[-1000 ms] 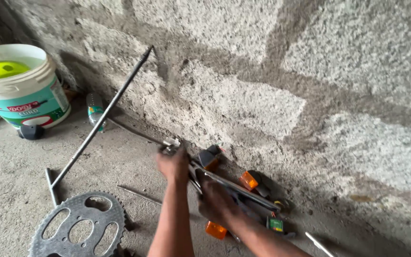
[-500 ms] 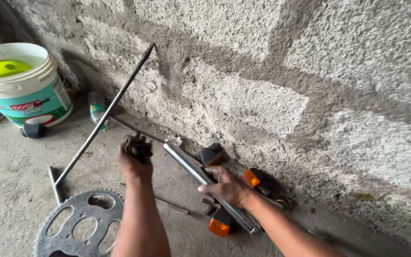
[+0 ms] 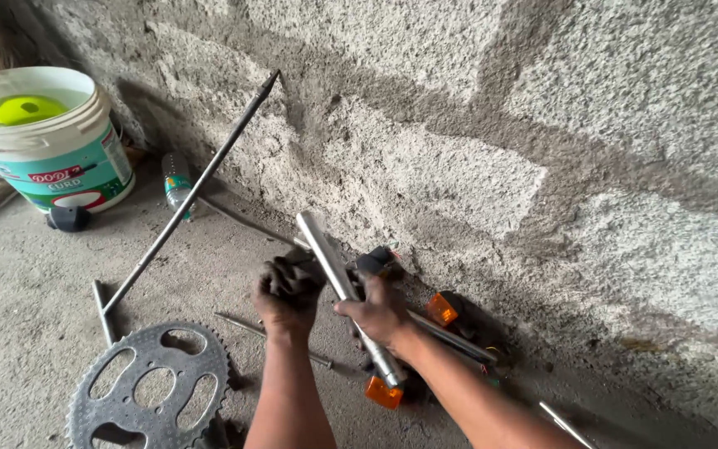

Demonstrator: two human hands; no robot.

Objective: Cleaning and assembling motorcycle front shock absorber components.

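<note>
My right hand (image 3: 380,312) grips a shiny metal tube (image 3: 327,256) near its middle; the tube slants up and away toward the wall. My left hand (image 3: 284,293) is closed on a dark crumpled rag (image 3: 292,268) pressed against the tube's side. Below my right hand lie orange turn-signal lamps (image 3: 442,308) and another orange lamp (image 3: 383,392) with black bodies, next to the wall foot. A thin rod (image 3: 450,334) runs under them.
A toothed steel sprocket (image 3: 153,392) lies on the concrete floor at lower left. A long dark bar (image 3: 193,191) leans against the rough block wall (image 3: 475,125). A white bucket (image 3: 47,141) with a green-yellow item stands far left, a small bottle (image 3: 176,181) beside it.
My left hand with the rag has moved right, up against the tube. My right hand has lifted the tube steeper and closer to the camera.
</note>
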